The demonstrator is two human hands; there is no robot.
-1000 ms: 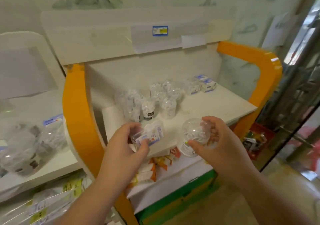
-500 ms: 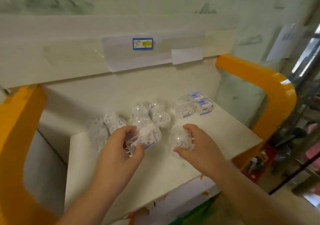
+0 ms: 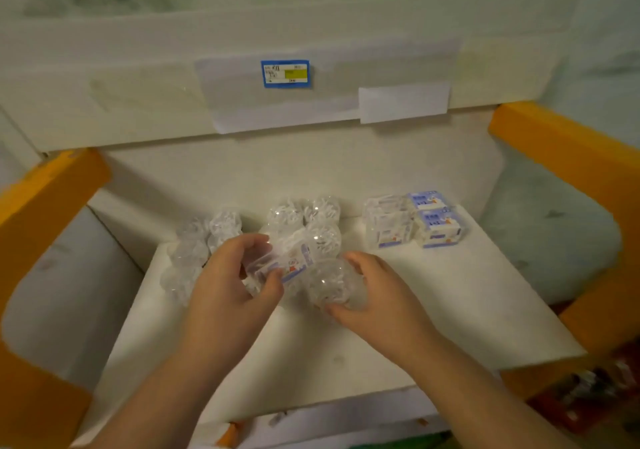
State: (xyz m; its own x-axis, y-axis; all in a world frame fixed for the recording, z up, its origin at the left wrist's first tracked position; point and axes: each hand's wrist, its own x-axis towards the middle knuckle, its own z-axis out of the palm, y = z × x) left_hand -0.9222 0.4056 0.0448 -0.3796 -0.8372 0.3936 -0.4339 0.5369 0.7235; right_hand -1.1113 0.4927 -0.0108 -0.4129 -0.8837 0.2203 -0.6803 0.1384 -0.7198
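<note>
Both forearms bare, running up from the bottom edge and converging at centre. Left hand [image 3: 228, 289]: fingers curled over the top, thumb below, pinching a small clear box [image 3: 282, 263]. Right hand [image 3: 379, 298]: palm facing left, fingers and thumb wrapped round a clear round tub [image 3: 332, 284]. The 2 hands sit just beside each other.

One head-worn wide-angle camera looks forward and down, close over the white shelf [image 3: 467, 310], left hand [image 3: 221, 296] and right hand [image 3: 381, 306] mid-frame; its edges seem blurred.
</note>
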